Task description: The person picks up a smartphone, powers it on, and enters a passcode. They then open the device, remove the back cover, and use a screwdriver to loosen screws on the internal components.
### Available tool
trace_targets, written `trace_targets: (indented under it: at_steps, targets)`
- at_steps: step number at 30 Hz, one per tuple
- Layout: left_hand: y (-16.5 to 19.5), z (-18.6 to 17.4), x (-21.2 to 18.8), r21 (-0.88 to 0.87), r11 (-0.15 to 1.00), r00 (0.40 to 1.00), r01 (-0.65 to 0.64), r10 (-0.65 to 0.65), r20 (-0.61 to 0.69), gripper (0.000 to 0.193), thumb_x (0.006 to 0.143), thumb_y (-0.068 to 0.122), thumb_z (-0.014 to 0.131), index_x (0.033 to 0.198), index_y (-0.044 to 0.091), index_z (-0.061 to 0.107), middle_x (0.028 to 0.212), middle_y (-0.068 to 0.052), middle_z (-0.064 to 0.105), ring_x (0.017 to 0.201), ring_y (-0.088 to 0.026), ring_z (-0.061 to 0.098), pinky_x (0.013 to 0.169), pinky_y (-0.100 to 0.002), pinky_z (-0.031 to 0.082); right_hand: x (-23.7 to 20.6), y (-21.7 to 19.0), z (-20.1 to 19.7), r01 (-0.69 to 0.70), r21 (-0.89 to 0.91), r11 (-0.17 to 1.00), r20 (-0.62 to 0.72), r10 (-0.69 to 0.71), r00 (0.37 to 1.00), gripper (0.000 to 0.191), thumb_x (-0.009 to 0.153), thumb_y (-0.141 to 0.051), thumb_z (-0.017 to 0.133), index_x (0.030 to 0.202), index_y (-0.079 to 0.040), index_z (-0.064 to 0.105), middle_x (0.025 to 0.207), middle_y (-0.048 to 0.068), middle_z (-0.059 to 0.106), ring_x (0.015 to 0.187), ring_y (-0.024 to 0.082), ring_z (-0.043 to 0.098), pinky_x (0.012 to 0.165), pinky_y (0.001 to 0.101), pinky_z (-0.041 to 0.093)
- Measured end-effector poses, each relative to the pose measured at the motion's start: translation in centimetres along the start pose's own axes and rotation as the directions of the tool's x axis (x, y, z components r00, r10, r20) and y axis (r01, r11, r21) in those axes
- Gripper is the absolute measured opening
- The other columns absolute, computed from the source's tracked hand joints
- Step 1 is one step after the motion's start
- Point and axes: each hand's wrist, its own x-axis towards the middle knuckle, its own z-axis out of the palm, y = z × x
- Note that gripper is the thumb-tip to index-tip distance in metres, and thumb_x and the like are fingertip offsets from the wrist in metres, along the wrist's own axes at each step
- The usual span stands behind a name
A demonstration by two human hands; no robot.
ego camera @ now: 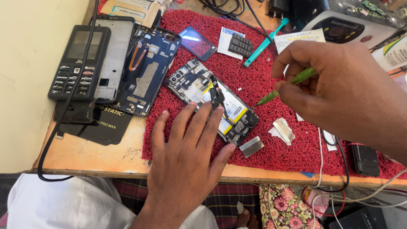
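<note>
The opened smartphone is lying diagonally, back cover off, on the red bristle mat that is covering the middle of the tabletop. The left hand is resting flat on the mat with its fingers spread and uncurled, the fingertips pressing on the near edge of the phone and gripping nothing. The right hand is hovering over the far right of the mat, its fingers closed around a green screwdriver whose tip is pointing toward the lower end of the phone.

The phone is judged light, thin and stiff, but fragile in this state: the circuit board, the battery and a small black flex part standing up from it are all exposed. The safest hold is judged to be the outer frame edges, away from the board and battery. The mat's rough pile is likely keeping the phone from sliding.

Loose metal shield plates are lying just beside the phone. A second opened phone shell, a keypad phone and a teal tool are lying farther off.
</note>
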Motion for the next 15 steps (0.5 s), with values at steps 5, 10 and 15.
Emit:
trace_targets:
  at_steps: [5, 10, 15]
  targets:
    - [0.0, 0.2, 0.0, 0.002, 1.0, 1.0, -0.002, 0.002, -0.007, 0.062, 0.096, 0.048, 0.06, 0.144, 0.009, 0.055, 0.142, -0.008, 0.055, 0.135, -0.027, 0.046, 0.114, -0.059, 0.028, 0.4, -0.7, -0.1, 0.013, -0.05, 0.999, -0.021, -0.014, 1.0, 0.021, 0.091, -0.026, 0.076, 0.104, -0.01, 0.073, 0.07, 0.006, 0.076, 0.057, 0.018, 0.069, 0.05, 0.0342, 0.056]
    - [0.1, 0.2, -0.1, 0.002, 1.0, 1.0, 0.0, 0.0, -0.014, 0.061, 0.096, 0.048, 0.061, 0.143, 0.009, 0.055, 0.143, -0.009, 0.055, 0.135, -0.027, 0.046, 0.114, -0.059, 0.027, 0.4, -2.3, -1.0, -0.057, -0.557, 0.829, 0.146, 0.165, 0.975, 0.051, 0.101, -0.05, 0.052, 0.082, -0.012, 0.08, 0.054, 0.007, 0.071, 0.048, 0.025, 0.07, 0.059, 0.0381, 0.057]
    - [0.4, -0.1, -0.3, 0.018, 1.0, 1.0, -0.001, 0.001, -0.021, 0.061, 0.096, 0.048, 0.061, 0.142, 0.008, 0.056, 0.143, -0.008, 0.056, 0.136, -0.027, 0.046, 0.114, -0.058, 0.027, 0.1, -2.7, -1.4, -0.1, -0.578, 0.81, 0.193, 0.255, 0.948, 0.055, 0.102, -0.053, 0.053, 0.076, -0.011, 0.078, 0.051, 0.011, 0.066, 0.049, 0.028, 0.067, 0.058, 0.0406, 0.057]
